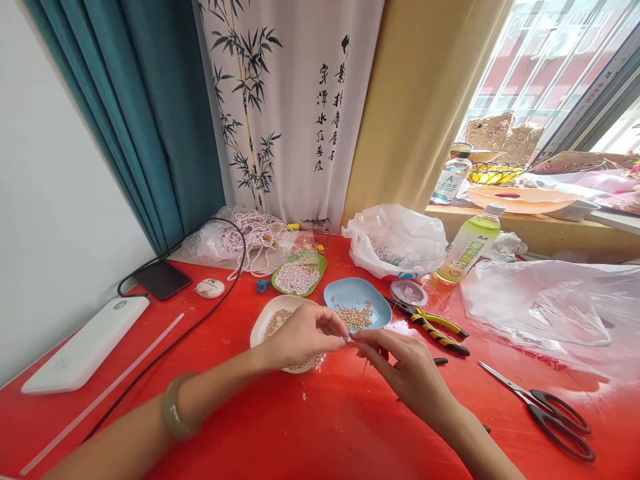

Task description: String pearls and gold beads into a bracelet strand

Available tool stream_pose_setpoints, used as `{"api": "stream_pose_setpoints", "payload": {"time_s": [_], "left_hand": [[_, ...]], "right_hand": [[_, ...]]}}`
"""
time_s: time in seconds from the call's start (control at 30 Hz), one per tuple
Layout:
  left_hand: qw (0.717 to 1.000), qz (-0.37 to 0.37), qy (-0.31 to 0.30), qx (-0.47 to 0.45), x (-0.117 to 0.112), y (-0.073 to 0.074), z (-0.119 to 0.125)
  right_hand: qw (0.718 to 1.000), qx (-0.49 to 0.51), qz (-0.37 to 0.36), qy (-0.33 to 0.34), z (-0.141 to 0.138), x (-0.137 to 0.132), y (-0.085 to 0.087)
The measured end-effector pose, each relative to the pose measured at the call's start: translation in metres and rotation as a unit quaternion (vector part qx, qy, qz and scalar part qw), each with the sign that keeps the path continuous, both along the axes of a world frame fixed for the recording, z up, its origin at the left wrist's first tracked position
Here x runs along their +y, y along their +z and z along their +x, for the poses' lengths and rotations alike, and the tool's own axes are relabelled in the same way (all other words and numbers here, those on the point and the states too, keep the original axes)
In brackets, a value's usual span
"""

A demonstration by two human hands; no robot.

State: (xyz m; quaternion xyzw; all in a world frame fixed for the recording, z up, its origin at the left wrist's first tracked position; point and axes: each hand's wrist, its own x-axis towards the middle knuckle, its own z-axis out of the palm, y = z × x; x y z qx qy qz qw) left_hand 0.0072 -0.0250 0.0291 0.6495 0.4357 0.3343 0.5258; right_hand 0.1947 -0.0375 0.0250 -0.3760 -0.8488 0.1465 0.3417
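My left hand (305,333) hovers over a white dish (265,319) of small gold beads, fingers pinched on a tiny bead at its fingertips. My right hand (405,370) meets it from the right, also pinched, on something too fine to make out. The fingertips of both hands touch just in front of a blue dish (350,292) holding more gold beads. A short beaded piece hangs below my left fingers. A pale green bangle (173,410) sits on my left wrist.
On the red table (320,427): green dish of pink pearls (299,273), pearl strands in a bag (250,237), yellow-handled pliers (437,328), black scissors (545,407), thread spool (409,292), bottle (467,245), plastic bags (545,303), phone (163,279), white power bank (85,347) with black cable.
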Motion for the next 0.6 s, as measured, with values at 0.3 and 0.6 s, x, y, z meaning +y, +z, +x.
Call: {"api": "stream_pose_setpoints", "payload": {"time_s": [0.3,0.6], "left_hand": [[0.994,0.072,0.068,0.041,-0.0057,-0.0019,0.0025],[0.997,0.043,0.058,-0.004,-0.0046,-0.0015,0.0026]], "right_hand": [[0.999,-0.007,0.037,-0.017,-0.0023,-0.0024,0.0002],[0.995,0.011,0.096,-0.032,-0.0008,0.0006,-0.0053]]}}
